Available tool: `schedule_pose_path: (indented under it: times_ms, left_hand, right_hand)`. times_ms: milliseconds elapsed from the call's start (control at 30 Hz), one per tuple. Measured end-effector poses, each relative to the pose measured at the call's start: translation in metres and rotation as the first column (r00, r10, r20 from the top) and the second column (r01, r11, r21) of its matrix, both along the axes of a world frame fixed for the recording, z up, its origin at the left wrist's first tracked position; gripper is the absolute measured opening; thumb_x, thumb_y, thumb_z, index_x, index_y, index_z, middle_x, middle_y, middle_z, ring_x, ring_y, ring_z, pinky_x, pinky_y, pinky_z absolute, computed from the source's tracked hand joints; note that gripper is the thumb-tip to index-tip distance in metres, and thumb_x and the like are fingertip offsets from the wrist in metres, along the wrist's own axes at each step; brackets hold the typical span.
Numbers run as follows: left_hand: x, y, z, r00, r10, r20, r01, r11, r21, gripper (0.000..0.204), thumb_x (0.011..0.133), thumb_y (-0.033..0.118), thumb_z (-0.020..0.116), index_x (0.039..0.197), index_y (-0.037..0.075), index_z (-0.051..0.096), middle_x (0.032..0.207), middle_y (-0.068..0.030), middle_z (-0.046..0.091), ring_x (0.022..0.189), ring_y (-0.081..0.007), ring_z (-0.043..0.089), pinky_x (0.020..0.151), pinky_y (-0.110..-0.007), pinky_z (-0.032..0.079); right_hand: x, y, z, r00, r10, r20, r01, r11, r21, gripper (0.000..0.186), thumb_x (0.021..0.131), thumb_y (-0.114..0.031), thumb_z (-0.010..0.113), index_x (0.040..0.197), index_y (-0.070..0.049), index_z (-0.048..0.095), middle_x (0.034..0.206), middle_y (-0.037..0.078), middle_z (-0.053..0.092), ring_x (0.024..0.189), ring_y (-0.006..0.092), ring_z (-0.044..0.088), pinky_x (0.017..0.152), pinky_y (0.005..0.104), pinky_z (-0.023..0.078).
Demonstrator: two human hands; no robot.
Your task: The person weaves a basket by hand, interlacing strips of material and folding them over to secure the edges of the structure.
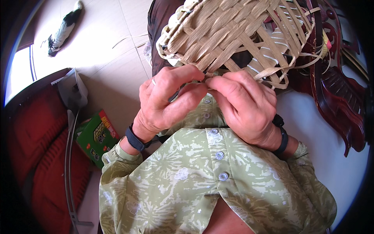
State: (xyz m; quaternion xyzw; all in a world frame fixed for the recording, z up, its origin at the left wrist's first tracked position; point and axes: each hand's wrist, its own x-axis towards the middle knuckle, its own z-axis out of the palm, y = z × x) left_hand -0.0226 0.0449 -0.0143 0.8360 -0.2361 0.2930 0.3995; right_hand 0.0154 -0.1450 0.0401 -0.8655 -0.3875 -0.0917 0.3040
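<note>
Just beyond the fingers (226,86), in a pinch on its edge, the woven basket (222,33).

Brightly lit, pale floor tiles (113,74) lie between red furniture (43,121), left, and carved dark-red woodwork (331,101), right.

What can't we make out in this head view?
All head view:
- Left grip, right grip: what sits between the fingertips; fingers cover it.
- Weave: far end, cut off by top edge.
- Carved wood: right side, lost in dark rim.
- Black-and-white thing: identity; small, glare.
</note>
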Motion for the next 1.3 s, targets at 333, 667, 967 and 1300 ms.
schedule_pose_path:
  times_ms: [333,667,967,1300]
  left_hand:
    - [0.003,0.004,-0.003,0.998,-0.016,0.059,0.015,1.000,0.022,0.019,0.067,0.006,0.072,0.086,0.005,0.068,0.099,-0.0077,0.068,0.070,-0.0149,0.066,0.059,-0.026,0.054]
    - [0.008,0.007,0.000,0.990,-0.083,0.118,0.072,0.993,0.093,0.013,0.066,0.008,0.070,0.077,0.010,0.062,0.102,-0.0029,0.070,0.069,-0.0092,0.064,0.054,-0.024,0.047]
    - [0.012,0.012,0.003,0.988,-0.148,0.053,0.141,0.984,0.109,0.016,0.072,0.010,0.070,0.085,0.005,0.062,0.100,-0.0085,0.068,0.072,-0.0151,0.066,0.057,-0.026,0.054]
    - [-0.009,-0.006,-0.007,0.990,0.034,-0.136,-0.073,0.952,-0.296,0.014,0.085,-0.004,0.066,0.099,-0.004,0.065,0.095,-0.0147,0.070,0.071,-0.0208,0.068,0.059,-0.028,0.056]
  right_hand:
    - [-0.002,0.003,-0.003,1.000,-0.005,0.003,0.005,1.000,0.009,0.026,0.076,0.007,0.068,0.099,-0.005,0.067,0.079,0.005,0.059,0.066,0.0222,0.066,0.057,0.0327,0.054]
    - [-0.006,0.005,0.006,0.994,-0.050,-0.100,0.051,0.999,0.014,0.033,0.077,0.007,0.073,0.107,-0.004,0.066,0.083,0.008,0.063,0.072,0.0257,0.068,0.061,0.0351,0.056]
    - [0.003,0.005,0.012,0.990,-0.014,-0.137,0.011,1.000,-0.023,0.030,0.077,0.004,0.074,0.106,-0.005,0.067,0.084,0.006,0.063,0.071,0.0245,0.068,0.060,0.0339,0.056]
    - [-0.003,0.004,0.008,0.994,-0.048,-0.099,0.046,0.999,-0.025,0.026,0.072,0.006,0.079,0.094,-0.005,0.073,0.081,0.006,0.063,0.066,0.0213,0.066,0.057,0.0315,0.053]
